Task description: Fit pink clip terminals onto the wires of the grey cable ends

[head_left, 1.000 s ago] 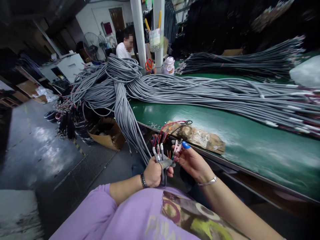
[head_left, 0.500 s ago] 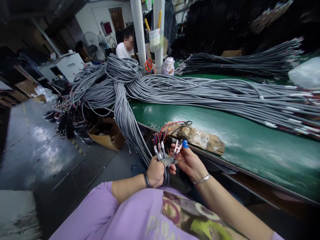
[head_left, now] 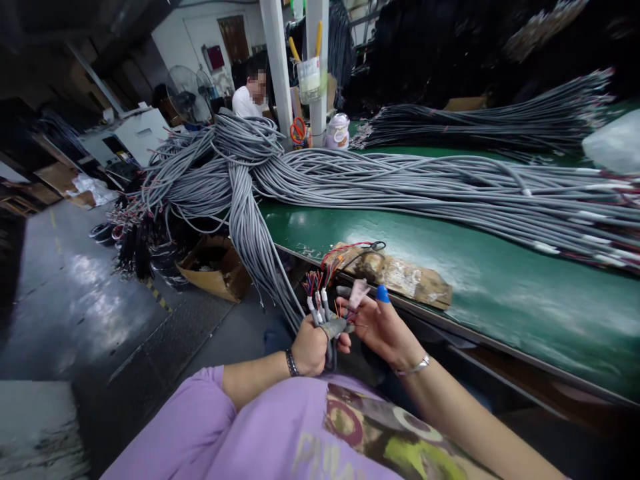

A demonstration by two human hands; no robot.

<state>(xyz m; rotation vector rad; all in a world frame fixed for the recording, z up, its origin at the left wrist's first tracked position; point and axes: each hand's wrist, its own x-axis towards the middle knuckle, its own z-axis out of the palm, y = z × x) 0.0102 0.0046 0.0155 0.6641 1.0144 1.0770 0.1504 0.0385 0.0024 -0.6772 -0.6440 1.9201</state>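
My left hand [head_left: 309, 347] is closed round the ends of several grey cables [head_left: 320, 310], whose stripped coloured wires [head_left: 317, 279] stick up above the fist. My right hand [head_left: 383, 323] is just to the right of them, fingers curled, thumb raised with a blue finger cot [head_left: 382, 293]. Its fingertips pinch a small pinkish piece [head_left: 357, 292] by the wire ends; I cannot make out what it is. The held cables run up into a long grey cable bundle [head_left: 260, 240] that hangs off the green table [head_left: 480, 280].
A huge pile of grey cables [head_left: 400, 180] covers the table. A taped brown block [head_left: 400, 277] with red and black leads lies at the table's edge. A cardboard box [head_left: 215, 267] sits on the floor. Another person [head_left: 250, 93] sits far behind, near two white posts [head_left: 275, 60].
My right hand has shifted slightly right, and its thumb has lifted away from the wire ends. The left hand keeps its grip in the same place.
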